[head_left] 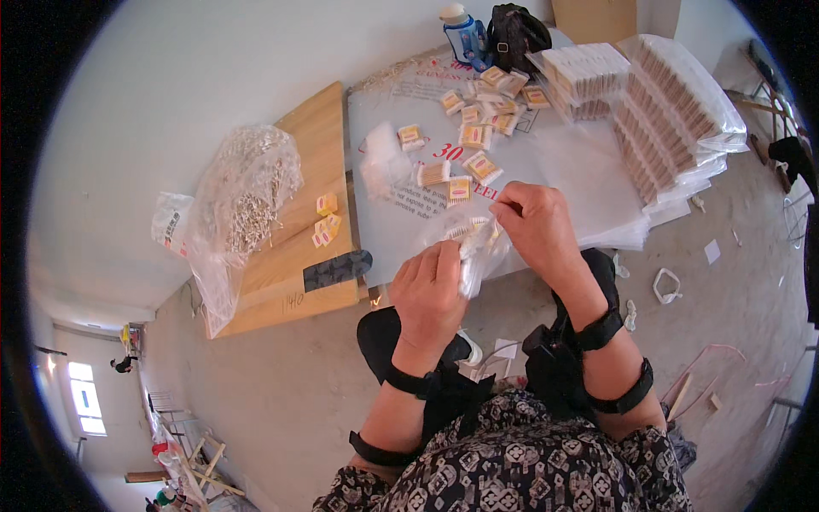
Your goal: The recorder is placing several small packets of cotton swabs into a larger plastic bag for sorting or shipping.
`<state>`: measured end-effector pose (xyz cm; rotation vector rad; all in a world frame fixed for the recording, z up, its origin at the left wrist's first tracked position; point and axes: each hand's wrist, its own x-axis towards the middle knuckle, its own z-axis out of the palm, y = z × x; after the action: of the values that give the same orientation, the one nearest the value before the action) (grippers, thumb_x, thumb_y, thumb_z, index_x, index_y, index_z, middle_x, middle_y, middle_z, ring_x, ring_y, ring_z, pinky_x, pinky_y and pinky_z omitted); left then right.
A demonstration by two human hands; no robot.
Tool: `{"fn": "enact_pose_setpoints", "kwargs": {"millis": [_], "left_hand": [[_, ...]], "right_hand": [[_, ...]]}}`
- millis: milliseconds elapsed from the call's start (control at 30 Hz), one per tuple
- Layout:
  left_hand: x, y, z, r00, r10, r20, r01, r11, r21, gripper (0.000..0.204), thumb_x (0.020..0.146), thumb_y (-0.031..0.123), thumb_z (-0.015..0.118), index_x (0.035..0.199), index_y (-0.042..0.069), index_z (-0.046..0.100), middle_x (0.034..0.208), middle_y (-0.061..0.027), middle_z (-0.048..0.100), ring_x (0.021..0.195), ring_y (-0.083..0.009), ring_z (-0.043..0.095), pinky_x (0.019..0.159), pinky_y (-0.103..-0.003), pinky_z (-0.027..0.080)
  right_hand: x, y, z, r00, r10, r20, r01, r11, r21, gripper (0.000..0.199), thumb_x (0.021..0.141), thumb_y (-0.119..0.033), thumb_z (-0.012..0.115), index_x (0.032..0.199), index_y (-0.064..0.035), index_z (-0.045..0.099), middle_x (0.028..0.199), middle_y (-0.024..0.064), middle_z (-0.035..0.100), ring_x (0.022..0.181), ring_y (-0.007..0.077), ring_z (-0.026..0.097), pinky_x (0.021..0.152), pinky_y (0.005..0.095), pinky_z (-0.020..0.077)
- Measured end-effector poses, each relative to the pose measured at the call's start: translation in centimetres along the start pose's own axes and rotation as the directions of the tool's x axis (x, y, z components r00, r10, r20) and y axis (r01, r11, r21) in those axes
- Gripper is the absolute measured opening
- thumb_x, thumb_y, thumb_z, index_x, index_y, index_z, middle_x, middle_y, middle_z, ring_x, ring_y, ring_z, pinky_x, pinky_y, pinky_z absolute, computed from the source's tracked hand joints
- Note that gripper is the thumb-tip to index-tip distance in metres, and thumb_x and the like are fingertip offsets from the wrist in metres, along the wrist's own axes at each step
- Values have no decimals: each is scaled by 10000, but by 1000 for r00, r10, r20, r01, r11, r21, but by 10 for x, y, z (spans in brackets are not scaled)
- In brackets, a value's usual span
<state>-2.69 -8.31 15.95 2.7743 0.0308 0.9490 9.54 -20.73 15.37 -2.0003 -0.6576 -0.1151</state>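
My left hand (426,286) is closed on a small clear plastic bag (485,247) with white-tipped cotton swabs inside. The fingers of my right hand (539,224) pinch the bag's upper right edge. Just beyond the bag, a small bundle of cotton swabs with a yellow-and-white label (459,189) lies on the grey sheet-covered table (388,188). Near it are another labelled bundle (483,168) and a bundle showing its sticks (433,174). Several more labelled bundles (475,136) are heaped farther back. A crumpled piece of clear plastic (384,162) sits to their left.
At left, a large clear bag of loose swabs (256,192) rests on a wooden board (320,145), with small yellow labels (326,229) beside it. Tall plastic-wrapped stacks of swab bundles (674,111) stand at right. A blue bottle (465,38) and black backpack (518,40) are behind.
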Motion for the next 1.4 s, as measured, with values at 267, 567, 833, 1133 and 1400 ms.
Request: {"fn": "enact_pose_setpoints", "kwargs": {"millis": [267,567,833,1133,1400], "left_hand": [[25,-23,53,828,-274,490,296,955,33,208,728,121,640,881,-6,581,787,-210,635,782,-378,623,647,-444,492],[5,-57,139,843,78,532,155,913,-378,306,800,368,608,866,72,650,843,-162,654,758,-353,611,638,-443,478],[-22,-83,154,707,-256,659,620,673,-403,349,757,187,634,1083,61,637,1021,-161,655,928,-290,624,801,-375,488],[-1,-65,137,676,-359,643,447,894,29,344,747,112,587,1061,-27,611,1010,-235,631,927,-343,617,809,-387,483],[17,-58,111,524,-248,815,758,572,-314,313,787,223,587,1022,25,643,976,-207,649,921,-318,622,798,-401,479]], "right_hand": [[-7,-4,18,996,-7,85,-22,941,338,129,817,-66,613,747,34,570,577,63,541,517,100,492,496,280,413],[-21,32,9,947,130,293,-313,580,753,93,838,-3,555,889,8,632,762,1,601,689,69,547,648,231,463],[-40,101,51,934,-142,328,170,984,-57,864,566,-98,752,1341,-46,372,1387,181,381,1300,342,345,1069,413,318],[-45,109,62,944,-67,324,99,992,-83,646,641,-45,680,1241,2,447,1256,208,484,1162,361,488,964,404,433],[-45,118,62,972,-26,235,19,999,30,554,658,-12,646,1183,24,473,1165,201,517,1058,383,538,896,405,476]]}}
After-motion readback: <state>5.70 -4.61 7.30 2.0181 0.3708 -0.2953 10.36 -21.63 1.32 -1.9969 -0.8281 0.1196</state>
